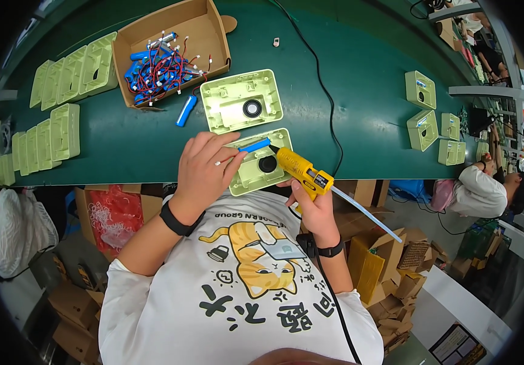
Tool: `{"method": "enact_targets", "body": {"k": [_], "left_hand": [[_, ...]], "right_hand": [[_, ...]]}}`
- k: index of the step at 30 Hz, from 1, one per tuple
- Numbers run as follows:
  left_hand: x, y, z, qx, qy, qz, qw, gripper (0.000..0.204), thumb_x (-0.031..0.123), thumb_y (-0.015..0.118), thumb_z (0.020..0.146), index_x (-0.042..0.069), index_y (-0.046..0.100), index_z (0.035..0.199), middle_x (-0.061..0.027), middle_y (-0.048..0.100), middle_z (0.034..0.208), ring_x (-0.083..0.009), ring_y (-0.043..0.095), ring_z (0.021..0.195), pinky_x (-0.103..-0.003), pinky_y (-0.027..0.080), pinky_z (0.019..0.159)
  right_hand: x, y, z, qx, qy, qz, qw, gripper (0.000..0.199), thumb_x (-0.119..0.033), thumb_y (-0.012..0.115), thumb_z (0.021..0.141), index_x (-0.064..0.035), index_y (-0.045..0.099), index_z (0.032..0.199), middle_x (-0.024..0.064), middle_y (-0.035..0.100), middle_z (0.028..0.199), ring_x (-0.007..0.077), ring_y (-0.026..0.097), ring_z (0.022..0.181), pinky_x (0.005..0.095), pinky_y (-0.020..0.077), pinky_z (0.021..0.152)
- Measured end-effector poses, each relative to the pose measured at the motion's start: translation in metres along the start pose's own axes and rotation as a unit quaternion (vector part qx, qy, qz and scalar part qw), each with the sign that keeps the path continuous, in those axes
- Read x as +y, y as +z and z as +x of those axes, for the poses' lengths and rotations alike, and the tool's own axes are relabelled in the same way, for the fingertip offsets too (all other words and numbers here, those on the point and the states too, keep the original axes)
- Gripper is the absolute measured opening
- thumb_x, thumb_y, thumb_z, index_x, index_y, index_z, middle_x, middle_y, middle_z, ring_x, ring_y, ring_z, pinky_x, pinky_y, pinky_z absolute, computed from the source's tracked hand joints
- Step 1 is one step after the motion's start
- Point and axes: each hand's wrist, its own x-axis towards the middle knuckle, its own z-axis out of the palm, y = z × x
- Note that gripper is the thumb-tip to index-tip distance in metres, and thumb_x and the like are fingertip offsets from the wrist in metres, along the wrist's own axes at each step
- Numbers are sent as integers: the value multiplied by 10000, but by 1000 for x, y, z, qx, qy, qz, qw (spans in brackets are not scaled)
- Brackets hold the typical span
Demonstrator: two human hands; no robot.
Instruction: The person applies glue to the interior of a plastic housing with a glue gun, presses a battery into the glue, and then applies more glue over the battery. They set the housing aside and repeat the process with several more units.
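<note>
Right hand (315, 207) clamped around the grip of a yellow plastic hot-glue gun (301, 171), clear glue stick trailing out the back toward the person's lower right. The gun's long axis runs diagonally, nozzle pointing up-left.

Left hand (204, 167) closed on a blue cylindrical battery cell (254, 145), pinched between thumb and fingers, white-tipped lead showing by the thumb. The cell lies nearly horizontal over the top edge of the pale green plastic housing half with a black round speaker (256, 164), which sits at the near edge of the green table (359, 121).

Key relation: nozzle tip meets the cell's right end; left hand holds from the left, gun comes in from the right.

Just beyond: a second, matching open green housing (242, 100), then a loose blue cell (186, 111). Farther: a cardboard box of wired blue cells (170, 52).
</note>
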Motion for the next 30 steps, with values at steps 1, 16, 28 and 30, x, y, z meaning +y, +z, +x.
{"method": "enact_targets", "body": {"k": [1, 16, 28, 30], "left_hand": [[0, 0, 0, -7, -4, 5, 1000, 141, 183, 955, 981, 92, 853, 947, 8, 846, 1261, -266, 718, 1120, -430, 541, 899], [13, -7, 18, -99, -184, -103, 972, 342, 127, 936, 997, 110, 892, 1336, -143, 877, 1207, -364, 793, 1163, -467, 641, 1008], [-3, 3, 15, -127, -220, -165, 953, 362, 123, 943, 987, 135, 924, 1349, -72, 891, 1247, -308, 724, 1176, -429, 588, 1097], [-1, 6, 13, -112, -202, -146, 962, 353, 149, 940, 997, 143, 924, 1349, -76, 891, 1254, -315, 719, 1171, -430, 583, 1093]], "right_hand": [[0, -1, 1, 2, 4, -1, 1000, 402, -143, 696, 1228, 61, 692, 1575, 147, 865, 1272, 112, 738, 885, 281, 629, 749], [-30, 11, -6, 30, -57, -218, 974, 185, -134, 750, 1148, 39, 816, 1163, 134, 850, 912, 280, 801, 759, 410, 617, 731], [-15, 5, 0, 29, -30, -187, 981, 206, -158, 752, 1154, 24, 783, 1062, 112, 766, 740, 282, 743, 633, 417, 554, 629], [-12, 4, 0, 30, -36, -179, 983, 209, -168, 761, 1155, 23, 789, 1073, 104, 756, 724, 271, 727, 616, 414, 546, 621]]}}
